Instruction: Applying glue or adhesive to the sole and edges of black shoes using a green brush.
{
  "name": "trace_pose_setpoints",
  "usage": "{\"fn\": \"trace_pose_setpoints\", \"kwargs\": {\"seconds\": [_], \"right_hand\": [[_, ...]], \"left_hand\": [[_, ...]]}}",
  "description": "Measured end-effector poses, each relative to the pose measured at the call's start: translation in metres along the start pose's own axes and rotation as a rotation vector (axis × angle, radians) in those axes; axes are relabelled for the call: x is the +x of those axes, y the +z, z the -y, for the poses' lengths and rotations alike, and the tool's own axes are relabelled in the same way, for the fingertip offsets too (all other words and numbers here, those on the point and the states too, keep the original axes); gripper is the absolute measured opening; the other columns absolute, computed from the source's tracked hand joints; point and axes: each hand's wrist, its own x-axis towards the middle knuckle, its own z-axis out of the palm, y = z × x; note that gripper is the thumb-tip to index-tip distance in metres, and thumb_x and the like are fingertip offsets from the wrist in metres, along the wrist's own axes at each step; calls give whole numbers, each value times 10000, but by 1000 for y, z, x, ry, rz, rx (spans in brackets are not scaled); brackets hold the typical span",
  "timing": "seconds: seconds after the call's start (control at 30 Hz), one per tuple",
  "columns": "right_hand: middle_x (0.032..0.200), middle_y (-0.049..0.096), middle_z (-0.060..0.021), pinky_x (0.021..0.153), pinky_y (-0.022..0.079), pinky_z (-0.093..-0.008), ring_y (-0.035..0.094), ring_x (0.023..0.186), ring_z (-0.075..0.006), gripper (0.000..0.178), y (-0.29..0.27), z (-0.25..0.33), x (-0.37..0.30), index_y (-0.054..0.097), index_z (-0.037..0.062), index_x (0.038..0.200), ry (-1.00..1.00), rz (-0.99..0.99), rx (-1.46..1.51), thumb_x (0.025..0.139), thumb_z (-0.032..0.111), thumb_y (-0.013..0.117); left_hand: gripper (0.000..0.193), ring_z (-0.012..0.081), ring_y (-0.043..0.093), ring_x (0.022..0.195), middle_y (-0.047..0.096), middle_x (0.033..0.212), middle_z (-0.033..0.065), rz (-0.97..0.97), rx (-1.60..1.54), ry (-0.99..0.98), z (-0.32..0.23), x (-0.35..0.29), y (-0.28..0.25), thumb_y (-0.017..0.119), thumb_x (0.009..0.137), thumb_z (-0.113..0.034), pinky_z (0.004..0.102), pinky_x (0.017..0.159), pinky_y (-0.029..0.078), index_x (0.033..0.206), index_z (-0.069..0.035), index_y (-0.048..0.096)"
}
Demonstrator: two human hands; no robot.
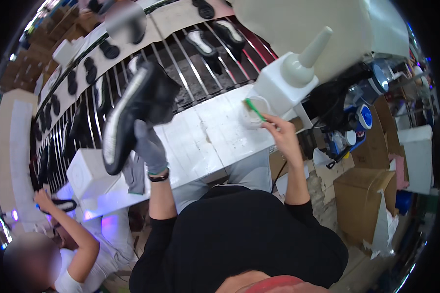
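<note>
Left hand in a grey glove [150, 146]: 1, black band at the wrist, closed on the task's thing, 1 black shoe with a long whitish strip along its underside [138, 103]. Shoe raised above the table, tilted, strip turned left, away from the palm; some fingers hidden behind it.

Right hand, bare [282, 135]: 1, thumb and fingers pinching 1 slim green-handled brush [256, 111]. Brush head at the mouth of 1 small translucent plastic cup [267, 104], just beyond the fingertips; contact with any contents cannot be told.

Beyond the right grip: 1 white square-bodied plastic bottle with a cone nozzle [277, 82], next to the cup. Below the left grip: 1 limp grey cloth [134, 177]. Between the grips: 1 white tabletop [195, 139]. Ahead: 1 rack of shiny metal bars [180, 73], bearing black shoes.

Risks, as judged: a sideways wrist swing could tip the cup against the bottle; a wet brush lifted fast could drip on the tabletop; slackened gloved fingers could drop the shoe.
</note>
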Motion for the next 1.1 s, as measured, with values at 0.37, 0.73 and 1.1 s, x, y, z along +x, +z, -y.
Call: {"fn": "trace_pose_setpoints", "kwargs": {"seconds": [0.37, 0.73, 1.1], "right_hand": [[826, 672, -150, 691, 487, -429, 644, 792, -344, 183, 7, 2, -13, 658, 57, 928, 37, -44, -792, 805, 193, 665], [723, 666, -37, 490, 377, -202, 467, 538, -44, 197, -3, -32, -7, 693, -24, 956, 171, 63, -123, 872, 141, 625], [817, 675, -52, 598, 405, -197, 530, 660, -56, 125, 71, 73, -27, 663, 5, 980, 80, 456, 370, 888, 59, 598]], "left_hand": [[604, 278, 321, 1348, 396, 1445, 117, 366, 1235, -9, 11, -156, -95, 598, 899, -317, 404, 1137, 184, 1406, -65, 389], [683, 265, 278, 1374, 373, 1460, 104, 591, 1606, 107, -33, -146, -46, 606, 869, -401, 448, 1145, 116, 1420, -79, 363], [897, 229, 496, 1184, 380, 1376, 152, 305, 853, -132, 44, -199, -88, 747, 719, 32, 404, 1026, 422, 1426, -103, 211]]}}
